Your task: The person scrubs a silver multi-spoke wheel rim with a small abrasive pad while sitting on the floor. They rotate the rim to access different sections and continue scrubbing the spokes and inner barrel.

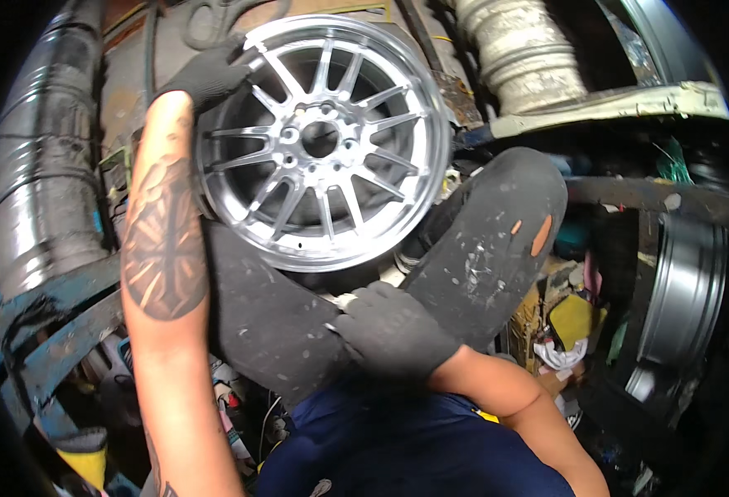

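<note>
A polished silver multi-spoke alloy wheel (364, 131) stands in front of me between my bent knees, its spoked face toward me. My left hand (211, 76), in a dark grey glove, is closed over the wheel's upper left edge, with its fingertips partly hidden by the rim. Below the wheel, my right hand (399, 330), in a matching glove, is curled closed in front of my lap, apart from the rim. Something small and pale shows at its fingers, too blurred to name.
On the left, shiny ribbed metal barrels (45, 157) lie on a blue frame (58, 331). Whitish worn wheel barrels (522, 54) stand at the upper right beside a pale beam (613, 109). Another silver wheel (681, 290) rests at right, near a yellow-and-grey item (576, 321) among clutter.
</note>
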`<action>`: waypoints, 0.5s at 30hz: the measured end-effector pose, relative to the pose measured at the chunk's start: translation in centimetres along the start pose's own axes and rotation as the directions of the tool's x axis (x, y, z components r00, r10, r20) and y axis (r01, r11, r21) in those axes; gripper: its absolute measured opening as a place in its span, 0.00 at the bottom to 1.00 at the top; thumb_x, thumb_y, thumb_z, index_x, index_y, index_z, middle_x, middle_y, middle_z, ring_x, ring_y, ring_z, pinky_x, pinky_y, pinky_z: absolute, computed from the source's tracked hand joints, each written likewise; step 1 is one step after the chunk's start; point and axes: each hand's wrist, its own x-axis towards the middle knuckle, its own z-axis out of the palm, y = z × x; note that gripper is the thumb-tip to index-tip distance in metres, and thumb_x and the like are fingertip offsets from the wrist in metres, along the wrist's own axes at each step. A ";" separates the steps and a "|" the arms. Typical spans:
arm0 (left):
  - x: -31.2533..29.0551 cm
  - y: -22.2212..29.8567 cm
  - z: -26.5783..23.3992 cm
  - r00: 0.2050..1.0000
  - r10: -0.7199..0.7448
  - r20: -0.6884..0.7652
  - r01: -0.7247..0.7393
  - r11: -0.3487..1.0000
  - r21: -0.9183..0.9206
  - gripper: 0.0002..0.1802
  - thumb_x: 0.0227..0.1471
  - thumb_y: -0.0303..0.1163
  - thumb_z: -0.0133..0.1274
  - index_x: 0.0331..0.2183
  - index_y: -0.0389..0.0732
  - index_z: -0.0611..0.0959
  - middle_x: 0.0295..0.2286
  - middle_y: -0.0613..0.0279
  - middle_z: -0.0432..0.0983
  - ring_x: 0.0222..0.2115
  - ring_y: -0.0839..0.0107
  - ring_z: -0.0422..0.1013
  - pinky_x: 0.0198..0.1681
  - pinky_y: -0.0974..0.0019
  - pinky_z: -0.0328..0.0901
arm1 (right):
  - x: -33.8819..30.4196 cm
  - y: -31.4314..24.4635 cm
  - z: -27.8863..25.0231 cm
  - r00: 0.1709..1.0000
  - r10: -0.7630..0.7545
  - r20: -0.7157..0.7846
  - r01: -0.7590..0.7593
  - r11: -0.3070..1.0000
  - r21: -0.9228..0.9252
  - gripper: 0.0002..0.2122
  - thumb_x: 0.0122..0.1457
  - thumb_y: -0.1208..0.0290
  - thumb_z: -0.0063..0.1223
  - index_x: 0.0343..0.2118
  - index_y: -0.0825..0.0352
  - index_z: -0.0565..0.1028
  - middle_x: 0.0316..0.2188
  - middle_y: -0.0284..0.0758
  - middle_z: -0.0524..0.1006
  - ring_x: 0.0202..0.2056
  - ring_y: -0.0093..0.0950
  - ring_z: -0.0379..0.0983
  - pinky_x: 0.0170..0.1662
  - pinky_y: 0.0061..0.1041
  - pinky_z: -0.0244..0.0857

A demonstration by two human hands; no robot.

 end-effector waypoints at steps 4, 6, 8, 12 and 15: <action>-0.5 -1.7 0.8 0.990 -0.142 0.023 0.140 0.987 0.077 0.45 0.52 0.48 0.53 0.68 0.45 0.65 0.59 0.38 0.71 0.60 0.44 0.69 0.65 0.53 0.62 | -1.0 0.5 -3.8 0.997 -0.054 0.056 0.053 0.999 0.005 0.06 0.59 0.67 0.58 0.35 0.63 0.78 0.31 0.39 0.75 0.37 0.40 0.74 0.45 0.39 0.68; -1.3 -0.8 1.3 0.990 -0.140 0.000 0.139 0.987 0.076 0.40 0.51 0.46 0.54 0.64 0.47 0.69 0.54 0.40 0.76 0.56 0.42 0.73 0.62 0.51 0.65 | -1.5 1.8 -5.5 0.994 -0.090 -0.058 0.086 0.995 -0.053 0.06 0.58 0.68 0.59 0.35 0.63 0.77 0.32 0.39 0.76 0.38 0.41 0.74 0.45 0.40 0.69; -3.4 0.7 0.8 0.998 -0.058 -0.037 0.059 0.998 0.024 0.37 0.53 0.43 0.53 0.63 0.45 0.70 0.52 0.39 0.78 0.54 0.41 0.74 0.60 0.50 0.67 | -1.2 3.1 -8.0 0.984 -0.085 -0.155 0.063 0.988 -0.140 0.07 0.58 0.69 0.61 0.36 0.63 0.77 0.32 0.39 0.76 0.38 0.41 0.74 0.45 0.40 0.69; -6.5 -1.4 1.7 0.993 -0.099 -0.062 0.106 0.988 0.112 0.38 0.56 0.41 0.54 0.67 0.45 0.67 0.56 0.34 0.71 0.56 0.40 0.70 0.61 0.51 0.65 | 3.7 6.0 -15.5 0.971 -0.162 -0.177 0.121 0.967 -0.223 0.07 0.60 0.68 0.59 0.37 0.66 0.76 0.33 0.40 0.76 0.40 0.43 0.75 0.43 0.42 0.69; -9.7 -0.7 3.5 0.987 -0.088 -0.131 0.120 0.959 0.258 0.33 0.59 0.40 0.55 0.64 0.47 0.70 0.63 0.35 0.62 0.57 0.39 0.68 0.61 0.50 0.64 | 9.3 10.0 -17.6 0.934 -0.120 -0.337 0.058 0.980 -0.189 0.14 0.67 0.58 0.51 0.36 0.66 0.78 0.33 0.45 0.78 0.39 0.48 0.76 0.44 0.44 0.69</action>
